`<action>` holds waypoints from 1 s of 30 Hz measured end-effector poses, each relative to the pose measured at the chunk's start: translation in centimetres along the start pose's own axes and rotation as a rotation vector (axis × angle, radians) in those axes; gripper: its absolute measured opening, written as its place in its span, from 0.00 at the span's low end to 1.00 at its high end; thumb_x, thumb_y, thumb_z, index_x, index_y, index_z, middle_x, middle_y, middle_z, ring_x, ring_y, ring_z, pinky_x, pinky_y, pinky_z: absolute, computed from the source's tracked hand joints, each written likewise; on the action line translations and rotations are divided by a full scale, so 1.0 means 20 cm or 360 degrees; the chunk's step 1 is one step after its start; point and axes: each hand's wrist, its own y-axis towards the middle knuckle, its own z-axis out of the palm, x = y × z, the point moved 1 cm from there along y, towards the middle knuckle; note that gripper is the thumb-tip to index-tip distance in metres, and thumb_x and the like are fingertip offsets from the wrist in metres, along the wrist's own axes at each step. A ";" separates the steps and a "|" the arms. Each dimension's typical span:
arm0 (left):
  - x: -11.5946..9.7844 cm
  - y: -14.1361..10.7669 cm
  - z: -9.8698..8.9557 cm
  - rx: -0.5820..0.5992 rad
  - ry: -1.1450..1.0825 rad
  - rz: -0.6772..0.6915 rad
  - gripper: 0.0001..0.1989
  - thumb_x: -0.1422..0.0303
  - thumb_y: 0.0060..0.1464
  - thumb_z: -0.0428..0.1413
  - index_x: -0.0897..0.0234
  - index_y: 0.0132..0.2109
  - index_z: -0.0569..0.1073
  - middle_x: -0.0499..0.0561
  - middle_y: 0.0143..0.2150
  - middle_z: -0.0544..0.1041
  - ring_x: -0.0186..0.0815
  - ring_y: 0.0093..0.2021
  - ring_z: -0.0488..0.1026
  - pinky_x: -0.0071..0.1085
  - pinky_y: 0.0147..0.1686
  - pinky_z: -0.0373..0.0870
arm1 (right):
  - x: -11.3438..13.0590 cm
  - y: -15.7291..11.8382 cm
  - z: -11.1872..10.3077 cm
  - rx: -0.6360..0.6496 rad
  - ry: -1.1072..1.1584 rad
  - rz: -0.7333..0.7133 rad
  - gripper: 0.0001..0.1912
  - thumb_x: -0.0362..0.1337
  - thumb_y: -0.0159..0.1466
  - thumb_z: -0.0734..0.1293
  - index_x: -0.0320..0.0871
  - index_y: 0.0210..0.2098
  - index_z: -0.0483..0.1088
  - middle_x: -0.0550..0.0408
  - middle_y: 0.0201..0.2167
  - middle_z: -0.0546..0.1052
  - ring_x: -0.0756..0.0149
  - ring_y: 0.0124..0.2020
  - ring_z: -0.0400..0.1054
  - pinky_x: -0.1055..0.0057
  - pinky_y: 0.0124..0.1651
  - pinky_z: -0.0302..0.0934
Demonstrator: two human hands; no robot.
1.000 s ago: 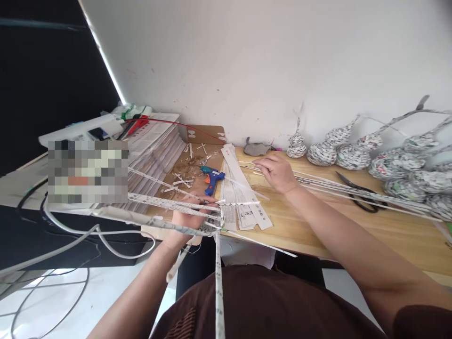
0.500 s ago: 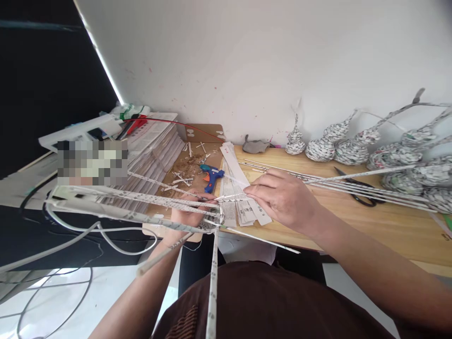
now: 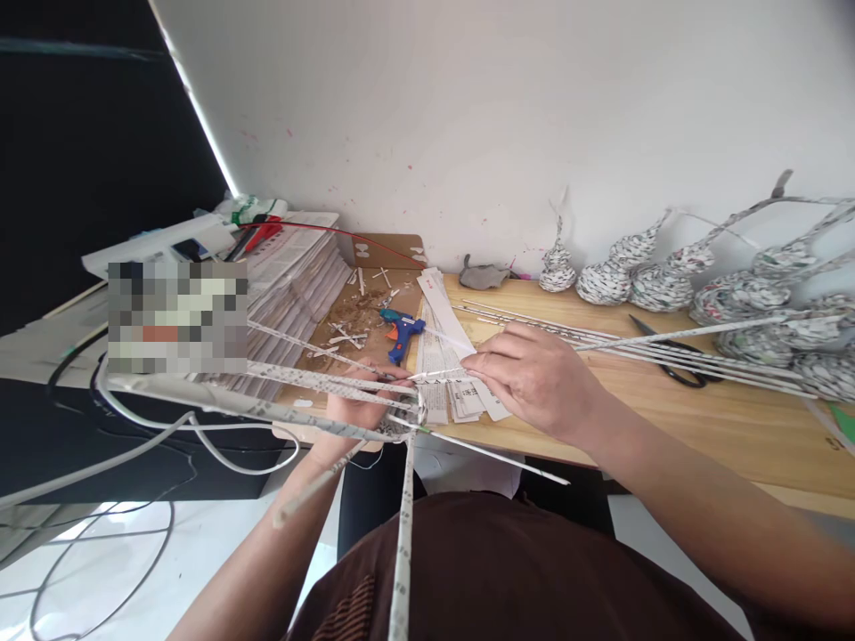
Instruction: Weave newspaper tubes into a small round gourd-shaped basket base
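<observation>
A small woven newspaper piece (image 3: 399, 427) is gripped from underneath and behind by my left hand (image 3: 357, 402), whose fingers are partly hidden by it. Long rolled paper tubes (image 3: 403, 543) stick out of the piece to the left, toward my body and to the right. Between thumb and fingertips, my right hand (image 3: 534, 378) pinches a thin paper tube (image 3: 437, 376) that stretches across to the woven piece. The far part of this tube seems to run on past my right hand over the table.
Behind the hands lie a blue glue gun (image 3: 403, 335) and flat paper strips (image 3: 435, 402). Scissors (image 3: 678, 372) and long paper tubes (image 3: 721, 363) are on the right, before several woven gourd shapes (image 3: 605, 283). A tall paper stack (image 3: 300, 285) and cables (image 3: 247, 463) are on the left.
The camera view has shifted slightly. Both hands keep almost the same place and hold.
</observation>
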 end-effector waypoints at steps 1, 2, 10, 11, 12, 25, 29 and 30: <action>-0.01 0.00 0.00 0.0004 0.0004 0.0034 0.12 0.57 0.52 0.59 0.61 0.32 0.81 0.55 0.35 0.82 0.45 0.36 0.77 0.44 0.43 0.75 | 0.00 0.00 0.00 0.0003 0.0000 0.0000 0.11 0.29 0.67 0.63 0.44 0.37 0.79 0.51 0.32 0.78 0.61 0.35 0.65 0.66 0.36 0.58; -0.01 -0.01 0.00 0.0003 0.0022 0.0063 0.12 0.58 0.52 0.59 0.60 0.33 0.82 0.54 0.35 0.82 0.45 0.37 0.77 0.44 0.44 0.75 | 0.01 0.00 0.00 0.0006 -0.0002 0.0000 0.11 0.29 0.67 0.63 0.44 0.37 0.78 0.51 0.32 0.78 0.61 0.35 0.65 0.66 0.36 0.58; -0.04 -0.02 -0.01 0.0013 0.0063 0.0140 0.10 0.59 0.50 0.60 0.58 0.31 0.82 0.50 0.33 0.83 0.40 0.35 0.77 0.37 0.44 0.75 | 0.04 -0.01 0.01 0.0108 0.0011 0.0016 0.10 0.30 0.67 0.63 0.44 0.38 0.78 0.51 0.32 0.77 0.61 0.36 0.64 0.65 0.38 0.57; -0.05 -0.02 -0.01 0.0048 0.0082 0.0152 0.09 0.60 0.51 0.60 0.58 0.32 0.82 0.50 0.33 0.83 0.40 0.35 0.77 0.38 0.44 0.75 | 0.04 -0.01 0.01 0.0132 0.0000 0.0024 0.10 0.31 0.67 0.63 0.45 0.38 0.78 0.51 0.32 0.77 0.61 0.35 0.64 0.65 0.37 0.56; -0.06 -0.02 -0.01 0.0074 0.0101 0.0166 0.09 0.60 0.51 0.60 0.58 0.31 0.82 0.50 0.32 0.83 0.40 0.34 0.77 0.38 0.45 0.75 | 0.05 -0.01 0.01 0.0154 -0.0015 0.0029 0.10 0.31 0.67 0.64 0.45 0.38 0.78 0.52 0.32 0.77 0.61 0.35 0.64 0.65 0.37 0.56; -0.06 -0.05 0.00 0.0065 0.0096 0.0301 0.10 0.61 0.54 0.58 0.58 0.33 0.83 0.51 0.33 0.82 0.41 0.34 0.77 0.39 0.43 0.75 | 0.11 0.00 0.06 0.0140 0.0057 0.0066 0.11 0.29 0.67 0.63 0.42 0.36 0.78 0.52 0.30 0.77 0.63 0.33 0.65 0.67 0.34 0.56; -0.08 -0.05 0.00 0.0081 0.0103 0.0234 0.10 0.63 0.54 0.57 0.59 0.31 0.82 0.51 0.33 0.82 0.42 0.34 0.77 0.39 0.43 0.76 | 0.12 0.00 0.07 0.0153 0.0056 0.0068 0.10 0.30 0.66 0.64 0.41 0.35 0.78 0.52 0.29 0.76 0.63 0.32 0.65 0.67 0.35 0.57; -0.08 -0.05 0.00 0.0087 0.0100 0.0243 0.09 0.63 0.53 0.58 0.59 0.31 0.82 0.51 0.33 0.82 0.42 0.34 0.77 0.39 0.43 0.76 | 0.12 0.00 0.08 0.0158 0.0057 0.0064 0.10 0.30 0.66 0.64 0.41 0.35 0.78 0.52 0.29 0.76 0.63 0.32 0.65 0.67 0.35 0.57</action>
